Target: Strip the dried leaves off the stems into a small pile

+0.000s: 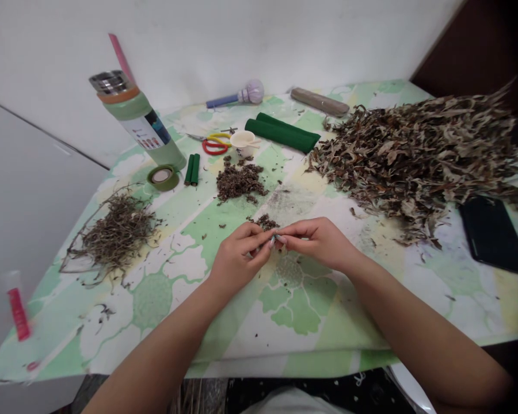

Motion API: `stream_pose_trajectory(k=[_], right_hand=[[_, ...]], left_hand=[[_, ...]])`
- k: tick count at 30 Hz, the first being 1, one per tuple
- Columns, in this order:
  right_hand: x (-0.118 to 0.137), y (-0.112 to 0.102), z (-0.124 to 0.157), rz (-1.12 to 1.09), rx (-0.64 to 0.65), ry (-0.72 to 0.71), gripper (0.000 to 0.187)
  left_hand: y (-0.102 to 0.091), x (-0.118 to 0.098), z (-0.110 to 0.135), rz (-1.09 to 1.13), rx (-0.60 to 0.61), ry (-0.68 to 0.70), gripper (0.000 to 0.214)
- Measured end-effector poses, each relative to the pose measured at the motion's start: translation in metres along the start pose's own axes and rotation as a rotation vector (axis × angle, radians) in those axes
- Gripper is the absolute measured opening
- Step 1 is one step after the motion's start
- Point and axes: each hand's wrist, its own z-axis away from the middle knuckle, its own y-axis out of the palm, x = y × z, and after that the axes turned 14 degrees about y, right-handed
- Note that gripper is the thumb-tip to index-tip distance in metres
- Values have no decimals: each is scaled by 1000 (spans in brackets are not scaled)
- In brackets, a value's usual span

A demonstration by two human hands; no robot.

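Observation:
My left hand (237, 256) and my right hand (317, 238) meet over the middle of the table (285, 322), fingertips pinched together on a small dark bit that I cannot make out. Just beyond the fingertips lies a small clump of dark crumbs (265, 221). Farther back sits a larger heap of the same dark bits (239, 181). A big pile of dried brown leaves (418, 149) covers the right side. A bundle of bare thin stems (114, 233) lies at the left.
A green flask (138, 118) stands at the back left, with a tape roll (163, 177), two green sticks (192, 169), red-and-yellow scissors (216, 144), a small white cup (243, 141) and green rolled cloth (282, 132). A black phone (494, 233) lies at the right. A red tube (18, 310) stands far left.

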Motion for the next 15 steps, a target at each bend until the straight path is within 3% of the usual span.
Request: stream_pose_trajectory(k=[10,15], right_hand=[[-3,-1,-2,278,-46,-132,22],[-3,-1,-2,293,-64,-134,23]], left_hand=[[3,4,3,-64,129,-53,23],[4,5,2,-39,138,-101,22]])
